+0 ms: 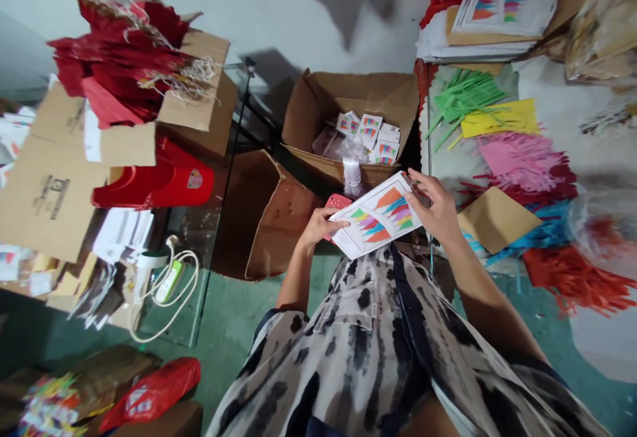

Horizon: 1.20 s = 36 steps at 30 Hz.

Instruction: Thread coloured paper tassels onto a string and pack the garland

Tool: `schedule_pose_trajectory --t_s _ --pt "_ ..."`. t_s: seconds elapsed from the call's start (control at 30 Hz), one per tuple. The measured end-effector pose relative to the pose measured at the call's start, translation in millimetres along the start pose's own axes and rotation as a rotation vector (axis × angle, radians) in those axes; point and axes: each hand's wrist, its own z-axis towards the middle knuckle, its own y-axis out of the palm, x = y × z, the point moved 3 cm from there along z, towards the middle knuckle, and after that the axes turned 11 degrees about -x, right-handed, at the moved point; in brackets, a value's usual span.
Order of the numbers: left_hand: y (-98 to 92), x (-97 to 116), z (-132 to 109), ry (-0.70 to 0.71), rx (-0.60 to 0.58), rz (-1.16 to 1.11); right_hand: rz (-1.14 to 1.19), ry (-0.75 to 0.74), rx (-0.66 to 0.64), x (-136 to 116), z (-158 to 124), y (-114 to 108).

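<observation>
A white printed sheet or flat packet point(368, 241) with colourful tassel bunting pictured on it is held tilted in front of my body. My left hand point(321, 226) grips its left end, thumb on top. My right hand point(438, 206) pinches its upper right corner, where a small orange bit shows by the fingertips. Behind my left hand is a red thing point(338, 202) with small holes, partly hidden. Just beyond the packet stands an open cardboard box point(348, 92) holding several similar printed packets point(369, 129) and clear plastic wrap point(352, 170).
An empty-looking carton point(273, 225) lies left of the box. On the right table are green strips point(465, 95), yellow paper point(502, 117), pink fringe point(520, 162) and a brown card point(497, 219). A red scoop-shaped container point(169, 178) and a power strip point(169, 281) sit on the left.
</observation>
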Motion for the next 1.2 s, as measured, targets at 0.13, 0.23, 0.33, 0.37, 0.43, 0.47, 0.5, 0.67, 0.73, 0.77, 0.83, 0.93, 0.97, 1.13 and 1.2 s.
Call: schedule_pose_trajectory --t_s 0.13,0.23,0.33,0.37,0.43,0.47,0.5,0.67,0.73,0.77,0.83,0.93,0.97,1.13,1.2 --pt "7.5 13 -1 0.006 -0.013 0.044 -0.042 -0.026 0.09 -7 -6 -1" --pt "12.0 19 -1 0.035 -0.004 0.066 -0.009 0.016 0.13 -6 -10 -2" --pt "14.8 20 1 0.059 0.014 0.111 0.057 0.075 0.139 0 -11 -3" --pt "15.4 20 3 0.069 0.018 0.132 0.07 0.105 0.15 2 -11 -3" --pt "16.0 21 5 0.105 0.026 0.181 0.072 0.17 0.186 4 -11 -5" --pt "15.9 22 6 0.13 0.029 0.21 0.063 0.197 0.2 4 -12 -7" --pt "15.5 24 6 0.158 0.033 0.242 0.054 0.216 0.211 2 -12 -8" --pt "9.6 36 6 0.23 0.044 0.372 0.038 0.169 0.197 -15 -17 -17" --pt "8.0 38 7 0.207 0.023 0.345 0.064 0.143 0.174 -20 -19 -20" --pt "7.9 37 9 0.188 0.004 0.315 0.089 0.139 0.179 -21 -20 -21" --pt "9.1 35 11 0.147 -0.028 0.253 0.155 0.141 0.231 -22 -22 -24" --pt "11.7 33 14 0.115 -0.031 0.182 0.223 0.153 0.255 -17 -23 -26" --pt "12.2 33 15 0.111 -0.026 0.155 0.215 0.165 0.231 -14 -22 -26" --pt "9.3 32 19 0.111 0.059 -0.072 0.159 0.344 0.239 24 -22 -23" --pt "7.9 29 20 0.137 0.122 -0.24 0.236 0.374 0.315 41 -24 -18"
